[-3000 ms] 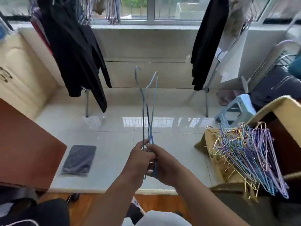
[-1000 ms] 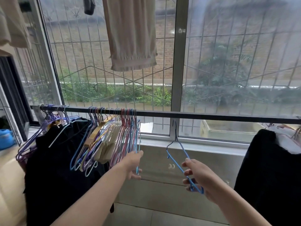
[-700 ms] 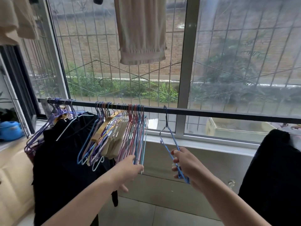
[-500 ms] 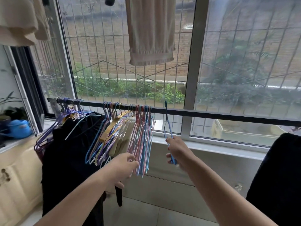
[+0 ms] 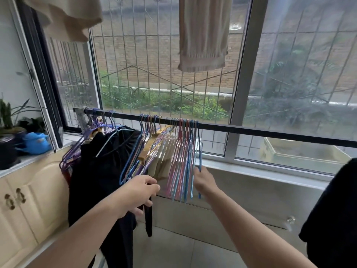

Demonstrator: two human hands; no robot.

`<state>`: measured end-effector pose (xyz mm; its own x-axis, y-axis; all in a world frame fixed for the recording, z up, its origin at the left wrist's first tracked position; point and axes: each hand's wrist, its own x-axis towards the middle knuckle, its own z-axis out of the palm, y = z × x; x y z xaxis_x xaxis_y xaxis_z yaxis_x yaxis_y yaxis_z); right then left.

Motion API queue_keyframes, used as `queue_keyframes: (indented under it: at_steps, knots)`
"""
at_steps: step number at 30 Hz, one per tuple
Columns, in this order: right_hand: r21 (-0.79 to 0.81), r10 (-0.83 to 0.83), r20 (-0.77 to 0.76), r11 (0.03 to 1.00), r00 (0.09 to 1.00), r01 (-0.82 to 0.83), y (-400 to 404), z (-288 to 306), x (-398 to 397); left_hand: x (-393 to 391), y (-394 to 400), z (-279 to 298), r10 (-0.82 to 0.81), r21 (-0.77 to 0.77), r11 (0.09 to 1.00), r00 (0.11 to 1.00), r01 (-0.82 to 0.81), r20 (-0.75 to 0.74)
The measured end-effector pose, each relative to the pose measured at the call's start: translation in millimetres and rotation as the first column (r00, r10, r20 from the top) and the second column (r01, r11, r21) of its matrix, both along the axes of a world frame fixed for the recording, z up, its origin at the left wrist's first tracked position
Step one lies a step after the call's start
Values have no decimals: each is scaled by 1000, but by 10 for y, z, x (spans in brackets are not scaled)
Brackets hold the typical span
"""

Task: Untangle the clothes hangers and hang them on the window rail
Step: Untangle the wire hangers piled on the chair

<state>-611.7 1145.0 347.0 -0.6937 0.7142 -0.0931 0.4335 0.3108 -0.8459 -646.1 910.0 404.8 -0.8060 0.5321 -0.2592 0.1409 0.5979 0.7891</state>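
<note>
a black window rail (image 5: 270, 131) is running left to right across the scene in front of the barred window (image 5: 170, 55). a black garment (image 5: 100, 171) is hanging from the rail's left part, and another dark garment (image 5: 334, 215) is showing at the right edge. between them, toward the left, a dense bunch of hangers (image 5: 166, 151) is hanging from the rail by its hooks: thin wire ones in blue, pink and purple, with a tan wooden one angled among them. a blue wire hanger (image 5: 199, 147) is sitting at the right end of the bunch, hook over the rail, hanging edge-on, touching its neighbours. the right hand (image 5: 203, 181) is pinching the lower part of this blue hanger, fingers curled round the wire. the left hand (image 5: 138, 192) is reaching toward the bunch's lower edge, fingers loosely curled and blurred; i cannot tell whether it is gripping anything. a blue watering can (image 5: 34, 143) is sitting on the sill at far left.
</note>
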Motion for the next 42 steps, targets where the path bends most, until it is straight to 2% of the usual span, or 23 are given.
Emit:
queue_keyframes:
  at_steps: [4,7,9,11,14,17,20,22,26,28,37,42]
  knots:
    - [86,-16,98,996,995,7,-64,40,136,21,-96,-42,-31,-3,1000,999,31,7]
    - [286,-48,11,957,999,43,-220,172,305,99,-161,-83,-32,-2,999,999,32,-3]
    - [433,-10,-85,900,996,46,-424,270,421,225,-244,-114,-23,-4,1000,1000,23,3]
    - [499,97,-118,866,988,-25,-738,348,545,419,-423,-143,-1,-4,1000,1000,1,9]
    - [526,256,-90,833,963,-172,-1193,451,603,637,-737,-182,66,50,997,998,-65,-21]
    - [501,426,-28,789,904,-356,-1738,360,694,1003,-1260,-292,223,105,970,974,-218,-42]
    - [463,575,83,701,814,-542,-2366,55,901,1508,-1907,-542,379,146,915,925,-376,13]
    - [399,653,140,651,745,-645,-2831,-231,1102,1906,-2419,-784,483,120,864,872,-489,73]
    - [271,812,277,448,515,-852,-3853,-762,1540,2830,-3451,-1139,666,55,730,727,-681,169]
    - [224,865,291,353,408,-908,-4466,-891,1798,3344,-4001,-1218,759,23,632,624,-775,184]
    - [122,946,322,-6,34,-993,-7227,-1148,2856,5197,-6122,-1616,915,19,292,285,-956,284]
    - [59,945,313,-124,-100,-991,-8673,-1736,3609,6091,-7312,-2118,928,-48,131,106,-990,358]
